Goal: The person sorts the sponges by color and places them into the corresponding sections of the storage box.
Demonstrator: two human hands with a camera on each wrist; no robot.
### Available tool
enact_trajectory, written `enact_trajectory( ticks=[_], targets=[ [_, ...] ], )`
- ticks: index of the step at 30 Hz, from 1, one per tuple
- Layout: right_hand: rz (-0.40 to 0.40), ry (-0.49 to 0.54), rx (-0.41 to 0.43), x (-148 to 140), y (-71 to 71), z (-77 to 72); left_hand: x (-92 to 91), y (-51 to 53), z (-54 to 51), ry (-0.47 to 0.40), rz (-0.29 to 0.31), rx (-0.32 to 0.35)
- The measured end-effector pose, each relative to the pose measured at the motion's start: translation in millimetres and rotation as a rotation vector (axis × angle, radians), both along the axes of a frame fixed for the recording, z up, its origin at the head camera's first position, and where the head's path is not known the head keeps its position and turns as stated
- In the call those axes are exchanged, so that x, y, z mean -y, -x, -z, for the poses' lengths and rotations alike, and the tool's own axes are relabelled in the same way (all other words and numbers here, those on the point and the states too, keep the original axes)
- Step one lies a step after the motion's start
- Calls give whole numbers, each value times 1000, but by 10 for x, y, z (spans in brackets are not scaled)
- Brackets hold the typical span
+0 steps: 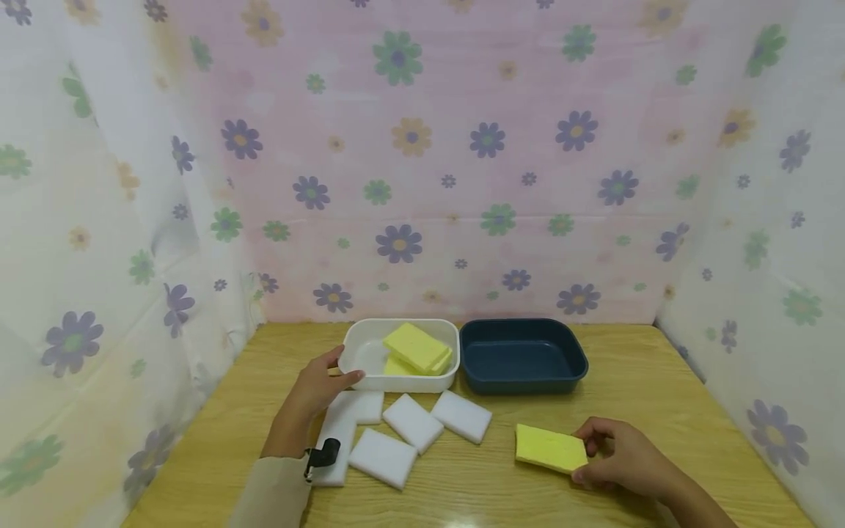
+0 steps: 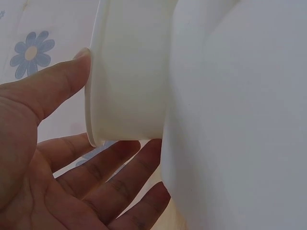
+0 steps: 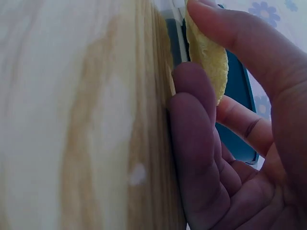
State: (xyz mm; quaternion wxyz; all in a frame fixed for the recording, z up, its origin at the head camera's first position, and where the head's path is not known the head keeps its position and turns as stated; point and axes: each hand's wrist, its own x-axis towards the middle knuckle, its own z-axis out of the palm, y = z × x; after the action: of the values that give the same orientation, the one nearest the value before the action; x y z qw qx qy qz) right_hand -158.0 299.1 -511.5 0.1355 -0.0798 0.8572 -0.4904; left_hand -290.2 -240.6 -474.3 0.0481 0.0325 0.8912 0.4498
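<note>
My right hand (image 1: 623, 455) pinches a yellow sponge (image 1: 549, 447) by its right end, low over the table's right half. In the right wrist view, the thumb lies on one face of the sponge (image 3: 208, 62) with fingers on the other side. At the left end of a white container (image 1: 403, 384), my left hand (image 1: 320, 381) grips the corner. Its thumb rests on the rim and its fingers lie along the side, as the left wrist view shows. Several yellow sponges (image 1: 416, 346) lie stacked in the right part of this container.
A dark blue container (image 1: 521, 386) stands against the white one's right side. Several white sponges (image 1: 383, 458) lie in front of the white container, some beneath my left wrist. The wooden table (image 1: 475, 491) meets a flowered curtain (image 1: 422, 183) at the back and sides.
</note>
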Motion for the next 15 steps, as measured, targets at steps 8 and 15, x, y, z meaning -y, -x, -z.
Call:
enact_trajectory(
  ticks=[8, 15],
  targets=[
    [47, -81, -88, 66, -4, -61, -91, 39, 8, -8, 2, 5],
    [29, -27, -96, 279, 148, -234, -16, 37, 38, 19, -14, 4]
  ],
)
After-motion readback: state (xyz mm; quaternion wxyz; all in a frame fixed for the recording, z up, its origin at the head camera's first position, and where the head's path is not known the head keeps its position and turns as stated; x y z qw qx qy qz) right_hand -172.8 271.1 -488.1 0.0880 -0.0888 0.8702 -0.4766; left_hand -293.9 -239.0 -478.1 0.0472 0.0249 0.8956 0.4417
